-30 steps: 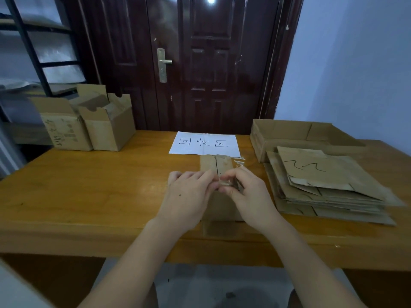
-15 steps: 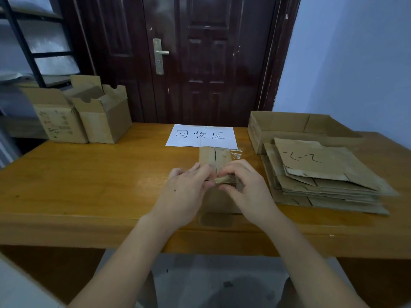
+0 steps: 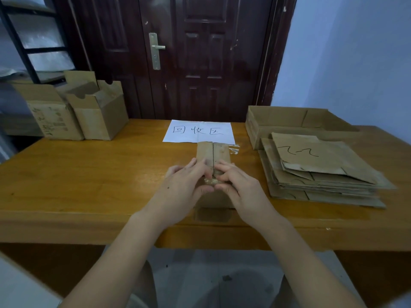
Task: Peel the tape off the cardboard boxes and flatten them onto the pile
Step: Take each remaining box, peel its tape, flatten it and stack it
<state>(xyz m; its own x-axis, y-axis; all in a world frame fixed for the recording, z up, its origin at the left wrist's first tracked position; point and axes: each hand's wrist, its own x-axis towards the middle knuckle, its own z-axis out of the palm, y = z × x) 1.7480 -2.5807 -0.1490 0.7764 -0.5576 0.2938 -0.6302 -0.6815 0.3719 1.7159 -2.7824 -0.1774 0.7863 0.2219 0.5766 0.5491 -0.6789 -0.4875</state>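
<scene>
Both hands, left hand (image 3: 184,185) & right hand (image 3: 238,185), pinch what's prob. bunched tape (image 3: 210,181) at box (image 3: 213,153) seam; yanking fast could tear it.

A handwritten paper sign (image 3: 200,132) lies on the wooden table (image 3: 89,178) (dark door (image 3: 200,56) behind).
</scene>
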